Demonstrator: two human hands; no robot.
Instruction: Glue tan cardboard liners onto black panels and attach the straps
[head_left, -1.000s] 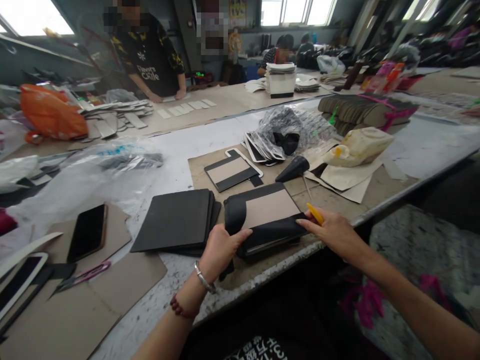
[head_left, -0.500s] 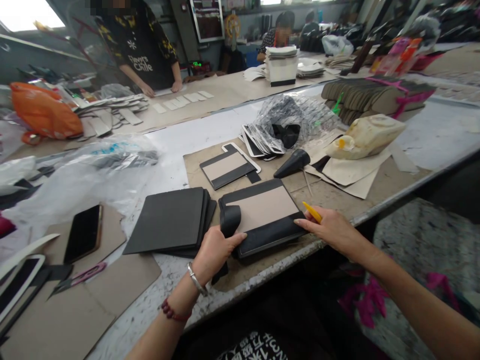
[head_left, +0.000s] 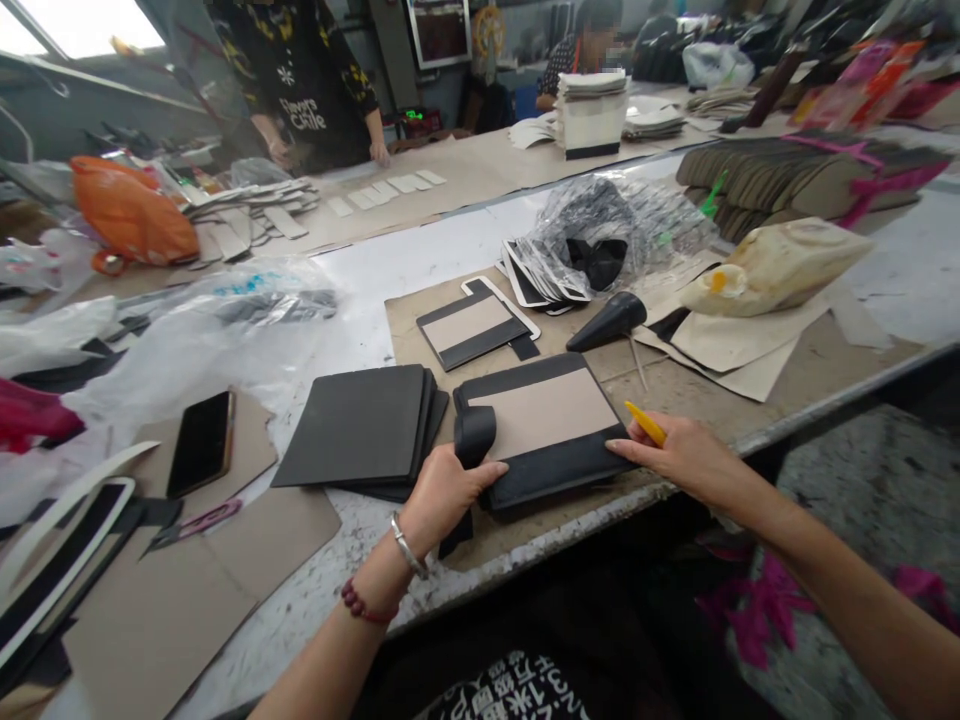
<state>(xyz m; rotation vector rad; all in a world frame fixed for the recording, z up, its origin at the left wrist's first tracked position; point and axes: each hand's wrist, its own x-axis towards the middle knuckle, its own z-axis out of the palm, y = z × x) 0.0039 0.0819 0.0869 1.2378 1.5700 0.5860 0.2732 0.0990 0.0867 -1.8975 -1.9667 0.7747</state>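
Note:
A black leather piece with a tan board panel (head_left: 544, 415) lies at the near table edge. My left hand (head_left: 446, 490) grips its left side, where the black flap curls up, thumb on top. My right hand (head_left: 679, 455) presses its right edge with the fingertips and holds a yellow tool (head_left: 646, 424) between the fingers. A stack of black boards (head_left: 360, 425) lies just left of the piece.
A smaller black-and-tan piece (head_left: 469, 328), a black cone-shaped tool (head_left: 609, 320), a clear bag of parts (head_left: 600, 235) and a cream jug (head_left: 780, 265) lie beyond. A phone (head_left: 200, 443) and scissors (head_left: 199, 522) are at left. A person in black (head_left: 311, 85) stands across the table.
My left hand has folded the black flap further up at the piece's left side. The view has tilted down and shifted a little; my right hand stays on the right edge.

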